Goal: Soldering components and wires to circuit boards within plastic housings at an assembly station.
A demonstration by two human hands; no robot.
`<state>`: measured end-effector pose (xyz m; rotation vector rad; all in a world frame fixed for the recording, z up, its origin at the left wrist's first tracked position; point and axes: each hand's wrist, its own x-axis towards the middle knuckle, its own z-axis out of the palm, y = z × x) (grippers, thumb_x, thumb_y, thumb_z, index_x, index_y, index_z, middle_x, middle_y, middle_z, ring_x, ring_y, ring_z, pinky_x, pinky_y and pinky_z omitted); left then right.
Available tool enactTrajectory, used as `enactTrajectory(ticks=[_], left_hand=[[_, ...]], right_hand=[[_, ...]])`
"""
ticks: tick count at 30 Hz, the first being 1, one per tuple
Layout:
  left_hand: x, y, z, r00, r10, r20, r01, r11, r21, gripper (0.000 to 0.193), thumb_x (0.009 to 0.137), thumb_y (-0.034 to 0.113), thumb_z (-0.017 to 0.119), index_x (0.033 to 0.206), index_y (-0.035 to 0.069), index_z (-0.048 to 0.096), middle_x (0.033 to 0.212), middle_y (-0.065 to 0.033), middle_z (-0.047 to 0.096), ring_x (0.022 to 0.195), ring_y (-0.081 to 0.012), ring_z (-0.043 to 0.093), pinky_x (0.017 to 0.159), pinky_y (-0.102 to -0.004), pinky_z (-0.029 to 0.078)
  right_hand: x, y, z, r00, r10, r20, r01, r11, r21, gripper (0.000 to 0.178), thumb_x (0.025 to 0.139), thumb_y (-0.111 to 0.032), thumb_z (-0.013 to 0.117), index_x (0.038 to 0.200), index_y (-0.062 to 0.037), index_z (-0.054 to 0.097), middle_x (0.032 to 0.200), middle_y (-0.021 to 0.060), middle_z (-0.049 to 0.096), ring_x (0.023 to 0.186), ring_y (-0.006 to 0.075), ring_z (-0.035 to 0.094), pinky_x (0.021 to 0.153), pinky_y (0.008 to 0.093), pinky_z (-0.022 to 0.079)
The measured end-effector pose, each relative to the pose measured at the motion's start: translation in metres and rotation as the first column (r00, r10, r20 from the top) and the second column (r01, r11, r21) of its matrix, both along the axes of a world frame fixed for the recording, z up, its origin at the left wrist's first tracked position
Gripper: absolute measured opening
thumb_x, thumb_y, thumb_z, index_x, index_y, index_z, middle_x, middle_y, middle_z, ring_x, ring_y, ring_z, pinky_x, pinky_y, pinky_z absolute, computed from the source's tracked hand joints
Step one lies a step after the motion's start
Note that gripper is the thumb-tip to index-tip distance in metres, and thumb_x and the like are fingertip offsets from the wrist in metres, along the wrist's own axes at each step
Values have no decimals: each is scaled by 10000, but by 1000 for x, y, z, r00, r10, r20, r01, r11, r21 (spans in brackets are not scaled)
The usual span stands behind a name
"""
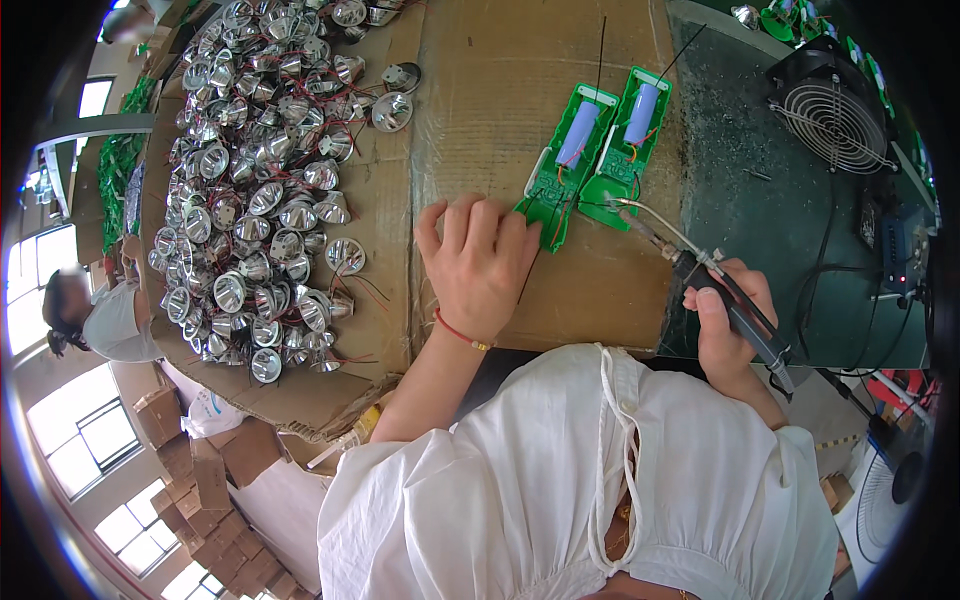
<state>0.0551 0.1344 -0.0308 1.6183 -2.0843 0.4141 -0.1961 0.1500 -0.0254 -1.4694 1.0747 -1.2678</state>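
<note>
My left hand (pixel 476 272) rests with bent fingers at the lower left edge of a green plastic housing (pixel 544 213). Its thumb and forefinger are drawn together beside a thin dark wire; what lies between them is hidden. In my right hand (pixel 738 290) is a soldering iron (pixel 752 338) with a thin metal tube along its shaft. The iron's tip is over the lower end of a second green housing (pixel 603 192). Both housings lie side by side, each with a lilac cylindrical battery, a small green circuit board, and red and black wires.
A large heap of silver reflector cups (pixel 265 200) with red wires covers the left side. Cardboard (pixel 490 95) lies under the housings. At the right, a dark green mat (pixel 725 170) carries a black fan (pixel 830 115) and a blue box (pixel 900 250) with cables. A person (pixel 115 320) is beyond the heap.
</note>
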Motion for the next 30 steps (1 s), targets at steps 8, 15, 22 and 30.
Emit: enactTrajectory(ticks=[8,15,22,30], left_hand=[[-9,0,-12,972,125,-197,-104,988,114,116,684,128,676,756,92,592,834,-30,509,833,-224,492,765,-374,366],[3,3,-7,924,58,-377,10,984,176,134,747,103,653,844,90,562,884,-41,544,836,-248,504,764,-365,369],[11,-2,2,905,61,-420,24,981,194,195,738,124,685,864,94,539,896,-44,580,871,-231,541,780,-368,378],[9,2,-2,983,36,-178,-41,999,-27,206,665,186,736,798,127,590,913,-21,544,891,-210,528,790,-368,381]], right_hand=[[10,-2,2,987,110,-117,-108,994,18,164,836,-72,570,919,27,467,747,117,559,637,131,519,588,262,456],[9,-5,1,995,67,-79,-69,997,-23,165,836,-72,570,923,30,473,742,117,555,632,129,517,583,259,456],[9,-16,14,997,-57,48,64,984,-164,247,855,-109,570,1004,31,431,756,137,582,686,153,523,620,283,465],[3,-17,22,999,-39,33,45,979,-199,292,864,-131,561,1063,18,409,807,139,565,684,159,525,621,283,478]])
